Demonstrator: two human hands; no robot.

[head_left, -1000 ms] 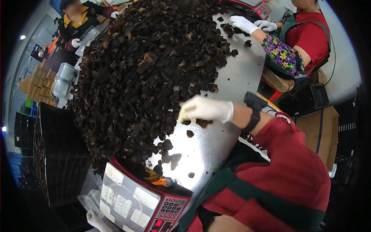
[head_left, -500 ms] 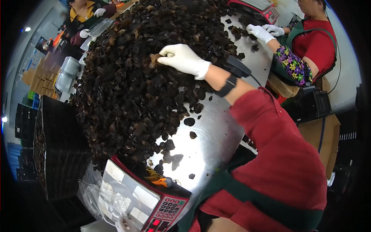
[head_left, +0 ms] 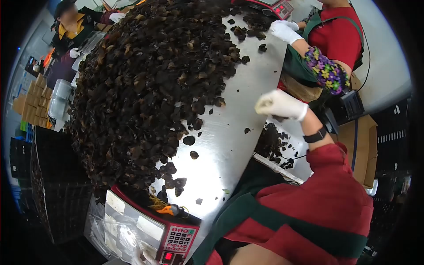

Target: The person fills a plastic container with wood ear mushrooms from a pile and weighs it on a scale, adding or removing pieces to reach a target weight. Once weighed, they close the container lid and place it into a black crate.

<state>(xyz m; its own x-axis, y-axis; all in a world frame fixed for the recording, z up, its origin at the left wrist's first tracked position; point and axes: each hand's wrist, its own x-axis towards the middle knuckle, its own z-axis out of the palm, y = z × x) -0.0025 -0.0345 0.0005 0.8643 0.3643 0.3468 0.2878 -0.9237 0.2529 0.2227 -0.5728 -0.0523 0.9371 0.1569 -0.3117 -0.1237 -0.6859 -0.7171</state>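
Observation:
My right hand [head_left: 280, 106], in a white glove, is over the right edge of the metal table [head_left: 229, 128], away from the heap of dark wood ear mushrooms [head_left: 145, 75]. Its fingers are curled closed, and a dark bit shows beneath the palm, too blurred to name. At the bottom edge my gloved left hand [head_left: 143, 257] is partly cut off by the frame. Its fingers close on clear plastic packaging [head_left: 128, 237] over the pan of the red digital scale [head_left: 180, 240].
Orange-handled snips [head_left: 170, 210] lie behind the scale. Below the table's right edge, a white bin [head_left: 300, 137] holds dark pieces. Gloved co-workers stand at far left and right, with a second scale [head_left: 278, 8] at the back. Clear containers [head_left: 59, 98] and black crates [head_left: 66, 176] are on the left.
My right hand has moved from the heap, where it pinched a brown mushroom, to the right past the table edge. The view has shifted; my left hand stays by the scale.

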